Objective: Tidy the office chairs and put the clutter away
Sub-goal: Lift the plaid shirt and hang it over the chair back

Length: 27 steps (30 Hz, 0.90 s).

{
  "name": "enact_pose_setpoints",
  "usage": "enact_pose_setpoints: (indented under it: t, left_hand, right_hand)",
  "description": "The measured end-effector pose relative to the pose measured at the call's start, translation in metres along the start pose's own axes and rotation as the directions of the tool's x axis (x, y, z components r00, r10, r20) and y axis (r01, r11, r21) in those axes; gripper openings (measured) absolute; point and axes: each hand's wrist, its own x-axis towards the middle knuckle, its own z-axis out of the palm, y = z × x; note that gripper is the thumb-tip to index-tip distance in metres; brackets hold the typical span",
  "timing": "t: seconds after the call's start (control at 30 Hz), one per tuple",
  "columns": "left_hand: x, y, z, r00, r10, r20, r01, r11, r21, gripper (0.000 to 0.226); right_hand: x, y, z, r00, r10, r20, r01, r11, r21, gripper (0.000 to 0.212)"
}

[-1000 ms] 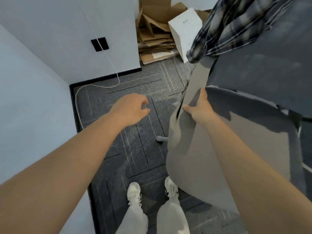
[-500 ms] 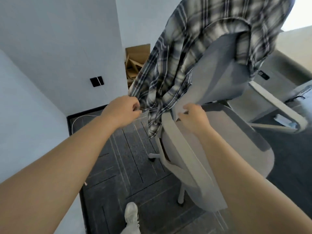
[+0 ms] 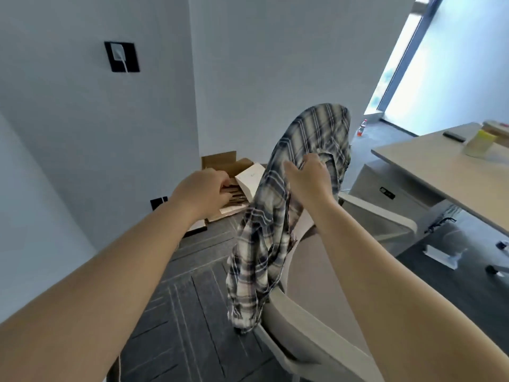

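Only 1 view here, the head camera, looking down over both forearms toward the office chair (image 3: 311, 274).

The step in hand looks like clearing the plaid shirt (image 3: 278, 216) off that chair. The shirt is draped over the chair's backrest and hangs down past the near armrest (image 3: 308, 326), its lower hem loose above the carpet. The right hand (image 3: 309, 180) grips a bunch of the fabric high on the backrest, fingers curled into the cloth. The left hand (image 3: 202, 190) hovers to the left of the chair with curled fingers, apart from the shirt; whether it pinches anything I cannot tell (the fingertips face away from the camera).

Next, I judge, the shirt has to be lifted up and clear of the backrest top, with the left hand gathering the dangling part so it does not snag on the armrest.

Hard to make out: the backrest itself is almost wholly hidden under the shirt, the chair's base is cut off below, and the cardboard boxes (image 3: 220, 161) behind the chair are partly blocked by the left hand. The desk (image 3: 440, 172) right of the chair runs out of frame.
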Motion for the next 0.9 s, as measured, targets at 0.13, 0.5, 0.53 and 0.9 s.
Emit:
enact_pose_setpoints:
  t: [0.13, 0.5, 0.53, 0.9]
  left_hand:
    - [0.025, -0.001, -0.023, 0.998, 0.065, -0.022, -0.065, 0.998, 0.023, 0.029]
    - [0.063, -0.011, -0.027, 0.986, 0.165, 0.011, -0.166, 0.986, 0.026, 0.037]
    - [0.064, -0.009, -0.025, 0.985, 0.174, 0.018, -0.175, 0.984, 0.024, 0.039]
    - [0.08, 0.028, -0.014, 0.957, 0.29, 0.025, -0.291, 0.954, 0.07, 0.068]
  right_hand:
    - [0.021, -0.025, 0.003, 0.998, 0.065, -0.004, -0.065, 0.997, -0.037, 0.053]
    - [0.018, -0.025, 0.002, 0.973, 0.218, 0.079, -0.191, 0.947, -0.259, 0.042]
    - [0.013, -0.024, -0.005, 0.968, 0.225, 0.108, -0.189, 0.944, -0.271, 0.038]
    - [0.003, -0.026, -0.018, 0.977, 0.214, -0.012, -0.195, 0.861, -0.469, 0.033]
